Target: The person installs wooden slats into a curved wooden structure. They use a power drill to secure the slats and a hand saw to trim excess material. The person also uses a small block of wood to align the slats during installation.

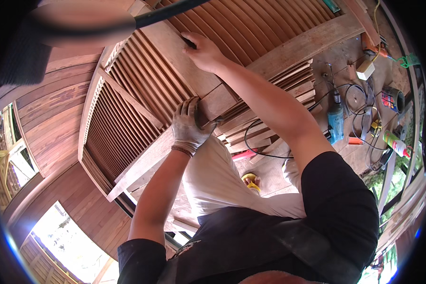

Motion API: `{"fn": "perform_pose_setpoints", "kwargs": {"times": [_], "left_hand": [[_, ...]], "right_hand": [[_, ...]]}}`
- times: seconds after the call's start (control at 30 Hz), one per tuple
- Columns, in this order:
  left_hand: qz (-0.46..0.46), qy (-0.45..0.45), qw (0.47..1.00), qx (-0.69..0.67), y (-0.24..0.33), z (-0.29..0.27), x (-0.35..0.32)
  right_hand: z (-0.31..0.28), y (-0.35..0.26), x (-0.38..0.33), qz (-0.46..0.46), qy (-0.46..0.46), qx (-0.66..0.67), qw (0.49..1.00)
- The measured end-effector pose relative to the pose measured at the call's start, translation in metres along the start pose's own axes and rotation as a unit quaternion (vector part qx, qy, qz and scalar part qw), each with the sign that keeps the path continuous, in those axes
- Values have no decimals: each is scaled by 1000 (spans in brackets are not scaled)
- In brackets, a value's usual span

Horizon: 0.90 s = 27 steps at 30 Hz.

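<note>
A large wooden louvered panel [142, 78] with many narrow slats lies in front of me. A broad, plain wooden stile [173, 52] runs diagonally between its slatted sections. My left hand [189, 125], in a whitish work glove with darker fingers, lies on the lower end of the panel. Its fingers are stretched over the wood, and a small dark pointed thing [217, 120] shows beside the thumb. My bare right hand [204, 53] is at the stile's far part, fingers curled. Something dark shows between its thumb and forefinger; I cannot make out what.
Wooden strips [288, 92] are stacked under my right arm. Farther right are a blue power tool [336, 120] with a black cable, a can [393, 100], a green-and-red bottle [396, 143] and an orange tool [371, 45]. My foot in a yellow sandal [252, 182] stands below.
</note>
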<state>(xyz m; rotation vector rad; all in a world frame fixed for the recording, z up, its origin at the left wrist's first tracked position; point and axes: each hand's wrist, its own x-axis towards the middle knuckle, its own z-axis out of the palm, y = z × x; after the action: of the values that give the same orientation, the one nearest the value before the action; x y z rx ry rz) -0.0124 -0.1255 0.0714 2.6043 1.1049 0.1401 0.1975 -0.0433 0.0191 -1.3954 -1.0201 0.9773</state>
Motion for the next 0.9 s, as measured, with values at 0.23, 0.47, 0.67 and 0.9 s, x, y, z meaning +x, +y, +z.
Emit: {"fn": "perform_pose_setpoints", "kwargs": {"times": [0.23,0.47,0.67,0.9], "left_hand": [[-26,-13,1000,-9,0,0,7],[-15,-9,1000,19,-2,-6,6],[-58,-91,994,14,1,-13,7],[-84,-111,990,25,3,-6,1]], "right_hand": [[0,-1,6,-42,20,-23,999],[-31,-4,28,-130,-97,-245,956],[-28,-19,84,-96,-109,-394,908],[40,-38,83,-15,-119,-411,904]]}}
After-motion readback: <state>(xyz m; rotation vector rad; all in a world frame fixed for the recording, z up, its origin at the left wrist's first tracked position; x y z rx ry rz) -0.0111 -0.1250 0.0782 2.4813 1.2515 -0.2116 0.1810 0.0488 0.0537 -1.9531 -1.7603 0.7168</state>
